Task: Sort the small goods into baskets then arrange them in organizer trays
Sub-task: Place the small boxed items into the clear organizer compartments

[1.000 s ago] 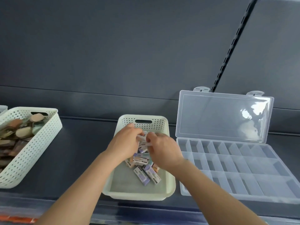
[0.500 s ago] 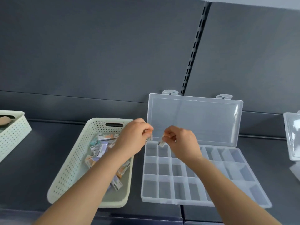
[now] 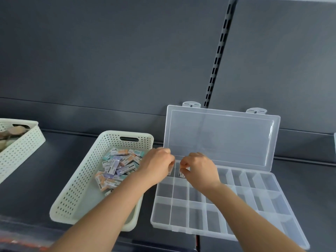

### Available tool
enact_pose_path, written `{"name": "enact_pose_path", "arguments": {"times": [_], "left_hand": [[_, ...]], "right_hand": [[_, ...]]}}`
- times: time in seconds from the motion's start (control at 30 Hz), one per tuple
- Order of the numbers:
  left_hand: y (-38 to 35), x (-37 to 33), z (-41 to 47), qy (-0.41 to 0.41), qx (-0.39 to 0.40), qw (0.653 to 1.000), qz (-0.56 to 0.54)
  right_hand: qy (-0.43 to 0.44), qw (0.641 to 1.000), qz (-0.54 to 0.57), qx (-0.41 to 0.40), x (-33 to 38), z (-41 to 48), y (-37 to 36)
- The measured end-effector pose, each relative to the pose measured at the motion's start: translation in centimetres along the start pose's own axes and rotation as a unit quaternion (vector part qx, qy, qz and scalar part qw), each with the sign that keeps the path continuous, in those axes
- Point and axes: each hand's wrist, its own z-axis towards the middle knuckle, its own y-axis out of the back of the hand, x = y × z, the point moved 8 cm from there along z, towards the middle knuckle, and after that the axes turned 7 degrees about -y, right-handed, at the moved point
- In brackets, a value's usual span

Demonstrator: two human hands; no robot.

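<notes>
A clear organizer tray [image 3: 254,202] lies open on the shelf, its lid [image 3: 221,137] leaning against the back wall. To its left a pale perforated basket [image 3: 76,188] holds several small wrapped erasers [image 3: 116,168]. My right hand [image 3: 201,170] pinches a small eraser [image 3: 181,174] over a back-left compartment of the tray. Close beside it, my left hand [image 3: 158,166] has its fingers curled over the tray's back-left corner and pinches a small piece that is mostly hidden by the fingers.
A second perforated basket [image 3: 23,144] with brownish pieces stands at the far left. The dark shelf back wall rises behind everything. A sliver of another clear box [image 3: 334,142] shows at the right edge. The shelf's front edge runs along the bottom.
Both hands rose out of the basket with erasers and moved right, then came down to the tray's back-left compartments. The view swung right.
</notes>
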Motion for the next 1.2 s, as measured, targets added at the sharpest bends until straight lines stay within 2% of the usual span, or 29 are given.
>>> {"name": "enact_pose_path", "arguments": {"times": [0.17, 0.33, 0.43, 0.53, 0.6, 0.63, 0.73, 0.8, 0.87, 1.03, 1.2], "left_hand": [[0.2, 0.3, -0.1, -0.015, 0.0, 1.0, -0.004], [0.8, 0.5, -0.7, -0.034, -0.018, 0.999, -0.011], [2.5, 1.5, -1.5, -0.029, -0.063, 0.997, -0.027], [5.2, 4.8, -3.2, 0.036, -0.125, 0.991, -0.031], [6.2, 8.3, -4.8, 0.115, -0.135, 0.984, -0.019], [6.0, 10.1, -5.6, 0.158, -0.117, 0.98, -0.009], [3.9, 14.0, -7.9, 0.262, 0.02, 0.964, 0.034], [2.6, 15.0, -9.4, 0.294, 0.083, 0.952, 0.018], [1.7, 15.2, -10.1, 0.298, 0.11, 0.948, 0.007], [0.9, 15.0, -10.4, 0.305, 0.1, 0.947, -0.016], [0.9, 16.0, -10.9, 0.327, 0.051, 0.936, -0.122]], "right_hand": [[-0.015, 1.0, -0.005, 0.022, -0.3, 0.4, -0.1], [-0.001, 1.0, -0.008, -0.022, 0.5, 0.1, 0.8], [0.027, 0.997, 0.017, -0.068, 2.2, 0.4, 1.9], [0.07, 0.994, 0.038, -0.075, 5.5, 1.3, 2.5], [0.107, 0.992, 0.048, -0.053, 8.3, 1.7, 2.3], [0.127, 0.991, 0.043, -0.029, 9.8, 1.8, 1.9], [0.184, 0.98, -0.016, 0.068, 14.0, 2.0, -0.9], [0.204, 0.968, -0.074, 0.124, 15.9, 2.2, -3.2], [0.218, 0.954, -0.139, 0.153, 17.1, 2.3, -5.5], [0.179, 0.943, -0.206, 0.192, 17.5, 2.9, -8.7], [0.138, 0.953, -0.144, 0.227, 17.2, 3.3, -8.6]]}}
